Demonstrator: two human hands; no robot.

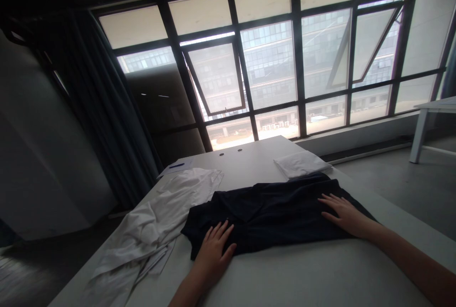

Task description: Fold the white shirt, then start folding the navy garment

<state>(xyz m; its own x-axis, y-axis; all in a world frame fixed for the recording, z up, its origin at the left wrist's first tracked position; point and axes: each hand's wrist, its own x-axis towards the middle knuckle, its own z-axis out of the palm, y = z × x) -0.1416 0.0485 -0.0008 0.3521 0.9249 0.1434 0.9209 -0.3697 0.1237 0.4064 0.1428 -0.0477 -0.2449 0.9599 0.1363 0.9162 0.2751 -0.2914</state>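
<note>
A dark navy garment [274,212], perhaps a shirt, lies spread sideways across the white table [270,278]. On its left end, near the front edge of the cloth, my left hand [215,250] rests with fingers stretched and apart. My right hand [344,214] lies flat on the right part of the same garment, fingers spread. Neither hand grips the cloth. Left of the garment is a rumpled heap of white cloth [153,221], close to its collar-like end. Behind its right end sits a folded white cloth [302,163].
At the table's far left corner lie papers with a dark pen [177,165]. Two round cable holes [240,150] are set in the tabletop. A dark curtain [103,107] hangs at left, windows [267,64] stand beyond, and another white table [422,129] is at right.
</note>
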